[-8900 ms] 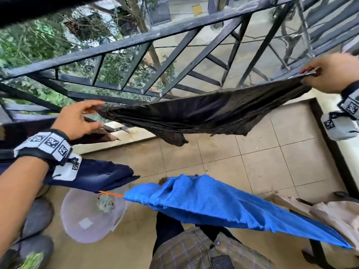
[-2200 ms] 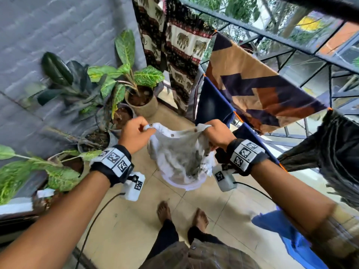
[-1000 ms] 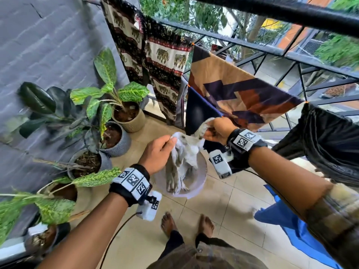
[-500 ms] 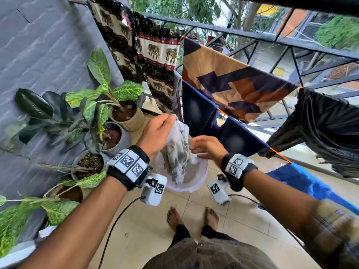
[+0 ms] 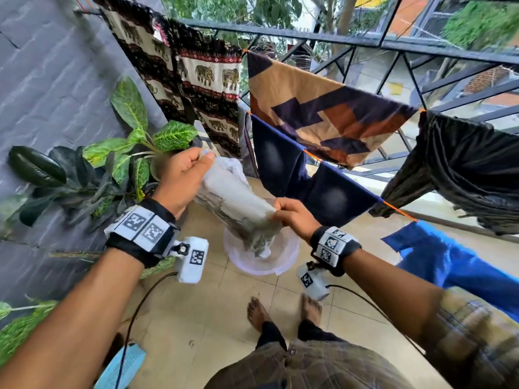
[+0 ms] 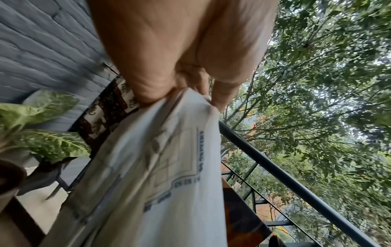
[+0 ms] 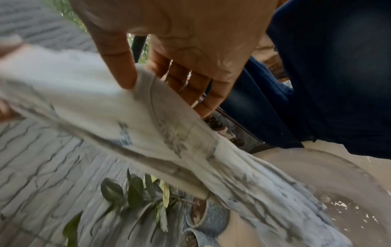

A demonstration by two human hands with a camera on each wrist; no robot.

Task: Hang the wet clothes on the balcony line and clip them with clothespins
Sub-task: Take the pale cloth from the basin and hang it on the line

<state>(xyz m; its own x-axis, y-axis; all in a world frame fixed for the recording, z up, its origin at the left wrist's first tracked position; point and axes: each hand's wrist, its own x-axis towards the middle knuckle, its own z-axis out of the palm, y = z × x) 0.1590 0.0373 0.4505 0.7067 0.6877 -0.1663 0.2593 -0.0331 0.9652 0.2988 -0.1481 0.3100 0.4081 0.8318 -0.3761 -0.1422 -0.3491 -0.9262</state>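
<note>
Potted plants (image 5: 132, 153) by grey wall (image 5: 50, 80); railing (image 5: 365, 40) (trees beyond)

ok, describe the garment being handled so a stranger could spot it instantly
Find the black balcony railing with clothes strung below it. In front, over a pale round plastic basin on the tiles, both hands grip a bunched white printed cloth. It alone is off the line.
</note>
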